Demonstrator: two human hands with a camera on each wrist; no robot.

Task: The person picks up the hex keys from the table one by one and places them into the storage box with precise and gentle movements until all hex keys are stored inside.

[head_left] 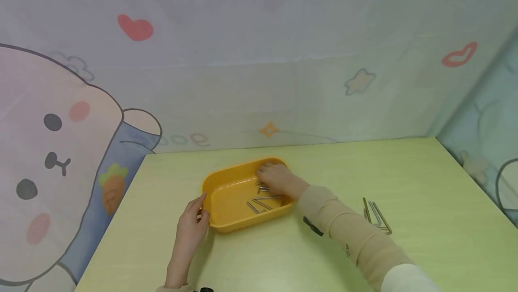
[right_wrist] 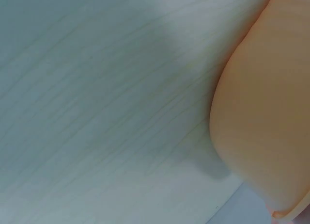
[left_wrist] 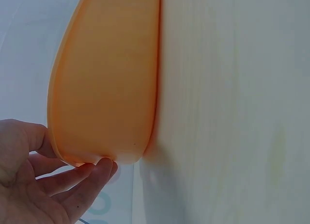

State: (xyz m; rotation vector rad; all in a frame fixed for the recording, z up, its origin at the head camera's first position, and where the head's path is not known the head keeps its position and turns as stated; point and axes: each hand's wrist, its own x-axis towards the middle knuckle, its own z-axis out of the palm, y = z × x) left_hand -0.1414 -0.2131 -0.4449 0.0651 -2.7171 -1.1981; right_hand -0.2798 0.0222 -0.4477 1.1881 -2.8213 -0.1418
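A yellow-orange plastic tray (head_left: pixel 226 228) sits on the table with several metal hex keys (head_left: pixel 262 204) lying in its right half. At its left end my left hand (head_left: pixel 191 224) pinches the rim, thumb on one side and fingers against the outer wall, as the left wrist view shows on the tray (left_wrist: pixel 106 78). My right hand (head_left: pixel 279 179) reaches down into the tray's far right corner, over some of the hex keys. Its fingertips are mostly hidden, and I cannot tell whether they hold a key. The right wrist view shows mainly the tray's outer wall (right_wrist: pixel 261 112).
Several more hex keys (head_left: pixel 382 217), gold and silver coloured, lie on the pale green table (head_left: pixel 425 184) to the right, beyond my right sleeve (head_left: pixel 352 233). A printed cloth (head_left: pixel 243 81) hangs behind the table's far edge, and another stands along its right side.
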